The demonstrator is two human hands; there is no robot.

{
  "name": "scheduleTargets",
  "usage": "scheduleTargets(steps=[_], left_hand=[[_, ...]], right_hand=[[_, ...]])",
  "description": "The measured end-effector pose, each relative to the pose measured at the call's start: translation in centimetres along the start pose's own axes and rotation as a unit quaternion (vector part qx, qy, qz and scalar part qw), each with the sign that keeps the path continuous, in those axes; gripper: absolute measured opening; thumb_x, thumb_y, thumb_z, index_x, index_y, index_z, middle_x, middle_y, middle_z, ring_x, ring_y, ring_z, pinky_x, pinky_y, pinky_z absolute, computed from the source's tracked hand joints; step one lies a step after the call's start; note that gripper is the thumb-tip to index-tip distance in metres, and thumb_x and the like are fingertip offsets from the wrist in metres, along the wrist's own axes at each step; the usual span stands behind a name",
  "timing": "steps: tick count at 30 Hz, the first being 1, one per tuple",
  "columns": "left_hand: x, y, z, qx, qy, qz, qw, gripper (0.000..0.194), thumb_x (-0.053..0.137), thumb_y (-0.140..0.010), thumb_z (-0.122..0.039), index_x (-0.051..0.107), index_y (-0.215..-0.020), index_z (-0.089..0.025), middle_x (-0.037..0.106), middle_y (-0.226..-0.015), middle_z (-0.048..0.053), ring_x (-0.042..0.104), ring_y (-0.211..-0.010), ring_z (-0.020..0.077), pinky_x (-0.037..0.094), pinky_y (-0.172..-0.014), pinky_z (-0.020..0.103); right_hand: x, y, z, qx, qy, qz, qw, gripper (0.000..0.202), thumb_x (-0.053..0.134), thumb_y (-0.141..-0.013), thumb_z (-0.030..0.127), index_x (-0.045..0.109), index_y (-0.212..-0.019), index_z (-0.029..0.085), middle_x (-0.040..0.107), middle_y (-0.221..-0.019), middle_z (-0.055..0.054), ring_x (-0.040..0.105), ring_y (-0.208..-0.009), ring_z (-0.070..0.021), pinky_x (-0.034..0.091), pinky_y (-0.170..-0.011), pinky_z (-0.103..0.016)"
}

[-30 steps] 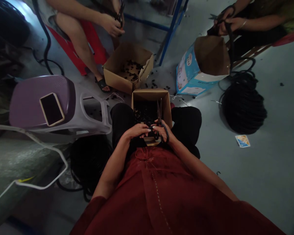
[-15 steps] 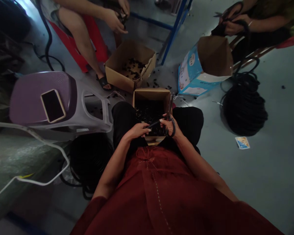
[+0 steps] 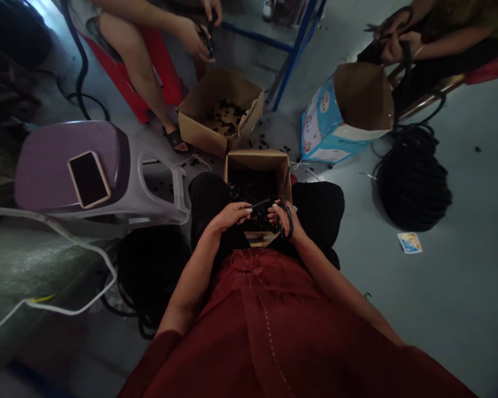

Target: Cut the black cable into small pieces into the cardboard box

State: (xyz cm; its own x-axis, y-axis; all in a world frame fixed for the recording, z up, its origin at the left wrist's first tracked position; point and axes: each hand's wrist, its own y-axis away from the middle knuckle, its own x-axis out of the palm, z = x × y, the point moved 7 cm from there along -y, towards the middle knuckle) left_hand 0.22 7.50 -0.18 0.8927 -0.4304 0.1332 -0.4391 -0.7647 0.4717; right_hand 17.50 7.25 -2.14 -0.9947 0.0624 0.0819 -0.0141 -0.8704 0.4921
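My left hand point(image 3: 235, 214) pinches one end of a short black strip point(image 3: 260, 205), tube-like in look, over an open cardboard box point(image 3: 257, 158) between my knees. Dark scissors point(image 3: 289, 220) sit in my right hand point(image 3: 283, 215), their handle loops around the fingers and the blades pointing away from me. The fingertips of that hand are close to the strip's far end; whether they touch it I cannot tell. Many small black pieces point(image 3: 249, 185) lie inside the box, hard to tell apart in the shade.
A second carton point(image 3: 203, 130) with black pieces stands ahead, near a seated person's foot. Right of it is a tall blue-white box point(image 3: 326, 124) below another person's hands with scissors. A black coil point(image 3: 415, 182) lies right; a purple stool point(image 3: 66, 166) bearing a phone point(image 3: 89, 179) stands left.
My right hand has come slightly lower, and the scissors have turned a little with it. The black strip now shows a free-looking end between my hands. The person at upper left has shifted their hands.
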Motion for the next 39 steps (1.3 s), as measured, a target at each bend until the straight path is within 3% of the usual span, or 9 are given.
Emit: scheduleTargets(steps=[5, 10, 23, 28, 39], left_hand=[[-0.3, 0.0, 0.0, 0.011, 0.028, -0.012, 0.999, 0.045, 0.058, -0.074, -0.038, 0.059, -0.109, -0.010, 0.054, -0.070, -0.001, 0.038, -0.048, 0.0023, 0.029, -0.046, 0.018], [-0.4, -0.3, 0.2, 0.016, 0.042, -0.024, 0.999, 0.046, 0.059, -0.074, -0.037, 0.060, -0.110, -0.009, 0.054, -0.070, -0.001, 0.039, -0.049, 0.0024, 0.029, -0.046, 0.019], [-1.4, -0.4, 0.3, 0.025, 0.076, -0.105, 0.991, 0.049, 0.060, -0.073, -0.036, 0.057, -0.115, -0.011, 0.056, -0.069, -0.001, 0.039, -0.047, 0.0024, 0.029, -0.047, 0.018], [-0.9, -0.3, 0.2, 0.014, 0.053, -0.069, 0.996, 0.051, 0.061, -0.072, -0.033, 0.057, -0.117, -0.009, 0.056, -0.069, 0.000, 0.040, -0.048, 0.0026, 0.029, -0.047, 0.019], [-0.4, -0.4, 0.3, 0.017, 0.007, -0.031, 0.999, 0.048, 0.058, -0.075, -0.036, 0.059, -0.116, -0.011, 0.054, -0.070, -0.001, 0.040, -0.049, 0.0029, 0.030, -0.047, 0.018]], right_hand=[[-0.4, 3.9, -1.2, 0.072, 0.035, 0.089, 0.993, 0.040, 0.057, -0.074, 0.050, 0.043, -0.098, 0.022, 0.058, -0.077, 0.000, 0.057, -0.059, -0.0111, 0.046, -0.049, -0.024], [-1.4, 6.4, -1.0, 0.046, 0.164, 0.124, 0.978, 0.039, 0.054, -0.075, 0.049, 0.044, -0.101, 0.021, 0.058, -0.079, -0.001, 0.055, -0.059, -0.0116, 0.046, -0.049, -0.025], [-1.1, 5.8, -1.3, 0.024, 0.322, 0.172, 0.931, 0.033, 0.045, -0.081, 0.053, 0.048, -0.097, 0.024, 0.061, -0.082, -0.003, 0.058, -0.060, -0.0140, 0.048, -0.052, -0.028], [-0.6, 5.5, -2.0, 0.018, 0.346, 0.179, 0.921, 0.036, 0.046, -0.081, 0.051, 0.047, -0.102, 0.022, 0.061, -0.079, -0.001, 0.058, -0.059, -0.0128, 0.047, -0.052, -0.026], [-0.2, 4.3, -3.1, 0.035, 0.287, 0.172, 0.942, 0.040, 0.049, -0.079, 0.053, 0.047, -0.103, 0.021, 0.060, -0.081, -0.002, 0.056, -0.059, -0.0117, 0.046, -0.047, -0.023]])
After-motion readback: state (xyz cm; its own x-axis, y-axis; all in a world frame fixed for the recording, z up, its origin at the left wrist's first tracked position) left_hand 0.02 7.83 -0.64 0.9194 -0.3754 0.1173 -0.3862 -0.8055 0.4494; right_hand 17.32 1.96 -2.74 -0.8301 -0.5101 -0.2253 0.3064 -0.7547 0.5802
